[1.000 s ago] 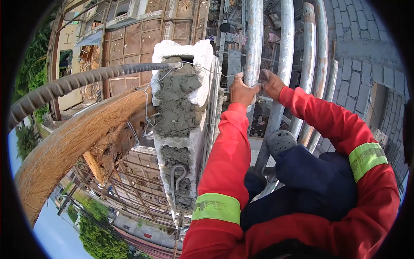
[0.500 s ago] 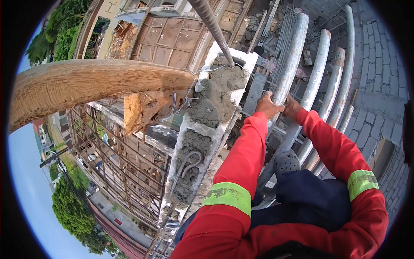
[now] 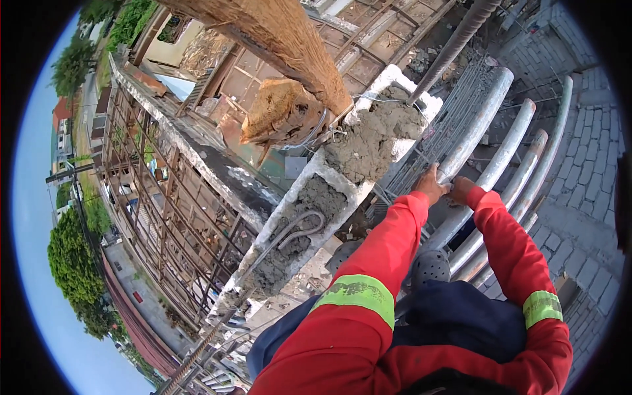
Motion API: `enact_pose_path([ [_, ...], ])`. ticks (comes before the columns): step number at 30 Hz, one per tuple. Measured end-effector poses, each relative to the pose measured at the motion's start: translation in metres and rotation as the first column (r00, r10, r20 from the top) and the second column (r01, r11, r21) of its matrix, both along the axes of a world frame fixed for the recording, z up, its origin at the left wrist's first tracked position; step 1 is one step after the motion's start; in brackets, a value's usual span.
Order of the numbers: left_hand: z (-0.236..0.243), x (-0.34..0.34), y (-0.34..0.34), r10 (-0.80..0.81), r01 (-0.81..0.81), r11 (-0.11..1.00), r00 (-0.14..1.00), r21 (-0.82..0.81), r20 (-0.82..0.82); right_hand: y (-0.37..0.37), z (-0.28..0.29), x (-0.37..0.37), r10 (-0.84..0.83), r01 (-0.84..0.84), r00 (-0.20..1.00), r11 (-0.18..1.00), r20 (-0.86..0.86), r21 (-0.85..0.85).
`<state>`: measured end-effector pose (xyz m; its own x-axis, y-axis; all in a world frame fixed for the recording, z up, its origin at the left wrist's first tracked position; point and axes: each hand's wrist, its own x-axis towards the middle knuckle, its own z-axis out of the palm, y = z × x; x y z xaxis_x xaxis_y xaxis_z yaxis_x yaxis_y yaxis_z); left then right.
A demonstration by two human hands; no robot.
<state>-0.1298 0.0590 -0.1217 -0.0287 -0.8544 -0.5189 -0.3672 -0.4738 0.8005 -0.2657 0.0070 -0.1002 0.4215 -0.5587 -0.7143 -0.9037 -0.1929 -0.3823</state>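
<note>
A thick grey metal pipe (image 3: 479, 122) with worn, whitish paint slants away in front of me. My left hand (image 3: 431, 186) is closed against its near part from the left. On the other side, my right hand (image 3: 463, 191) is closed too, its fingers partly hidden behind the pipe and the wrist. The two thumbs nearly meet. What looks like a thin wire lies across the pipe between the hands, too small to make out well. More pipes (image 3: 510, 141) run side by side to the right. A grey perforated clog (image 3: 431, 266) rests on them below my hands.
To the left runs a hollow-block wall top (image 3: 355, 191) filled with wet mortar. A hooked steel bar (image 3: 299, 227) and an upright rebar (image 3: 454, 52) stick out of it. A rough wooden post (image 3: 283, 46) is wired to it. Beyond the wall the ground drops far below.
My view has swung, so the wall, post and pipes sit turned and further right. Both hands stay together at the same pipe. A second clog now shows by the wall.
</note>
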Motion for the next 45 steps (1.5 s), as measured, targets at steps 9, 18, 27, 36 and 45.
enact_pose_path([
  [9, -0.004, 0.005, 0.004, -0.083, 0.08, 0.993, 0.996, 0.081, 0.025, 0.012, 0.016, 0.002, 0.243, -0.338, 0.91, 0.904, -0.336, -0.262],
  [18, 0.007, 0.008, 0.003, -0.064, 0.066, 0.993, 0.998, 0.099, -0.024, -0.01, 0.061, -0.001, 0.006, -0.006, 1.0, 1.0, 0.019, -0.029],
  [27, 0.004, 0.015, 0.005, -0.117, 0.124, 0.988, 0.99, 0.094, -0.073, -0.013, 0.051, 0.003, -0.428, 0.355, 0.82, 0.901, 0.379, 0.248],
  [36, 0.021, 0.009, -0.003, -0.055, 0.044, 0.979, 0.997, 0.199, 0.052, -0.038, 0.04, 0.015, 0.117, -0.091, 0.992, 0.928, 0.052, -0.36],
  [45, 0.003, 0.007, -0.003, -0.018, -0.037, 0.978, 0.965, 0.204, 0.263, -0.04, 0.048, 0.072, 0.079, -0.148, 0.962, 0.954, -0.26, -0.261],
])
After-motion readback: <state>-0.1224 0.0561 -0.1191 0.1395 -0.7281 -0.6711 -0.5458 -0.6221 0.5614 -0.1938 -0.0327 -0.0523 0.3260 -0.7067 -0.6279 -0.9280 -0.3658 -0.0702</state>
